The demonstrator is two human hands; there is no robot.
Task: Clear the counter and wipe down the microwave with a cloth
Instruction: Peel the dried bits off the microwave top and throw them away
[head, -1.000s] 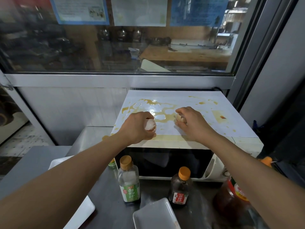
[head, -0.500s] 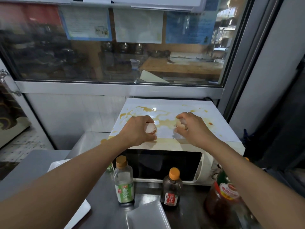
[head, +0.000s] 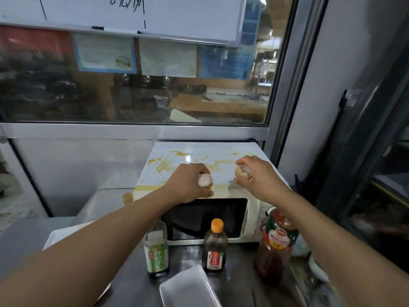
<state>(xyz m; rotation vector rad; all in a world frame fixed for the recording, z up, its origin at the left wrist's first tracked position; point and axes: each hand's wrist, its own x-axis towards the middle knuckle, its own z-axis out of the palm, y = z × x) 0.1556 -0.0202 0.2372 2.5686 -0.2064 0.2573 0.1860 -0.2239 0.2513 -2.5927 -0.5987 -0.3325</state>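
A white microwave (head: 254,216) stands at the back of the steel counter (head: 239,282), its top smeared with yellow spilled egg (head: 177,160). My left hand (head: 188,185) grips a pale eggshell piece (head: 205,180) just above the front edge of the microwave top. My right hand (head: 259,176) pinches another eggshell piece (head: 243,172) above the right part of the top. No cloth is in view.
In front of the microwave stand a green-labelled bottle (head: 156,251), a small dark bottle with an orange cap (head: 214,247) and a large red-labelled oil bottle (head: 275,242). White trays lie at the near edge (head: 188,289) and under my left arm (head: 57,238). A window and whiteboard rise behind.
Both hands have lifted their eggshell pieces off the microwave top and moved apart, the right one going rightward. My head has tilted up and back, showing the whiteboard.
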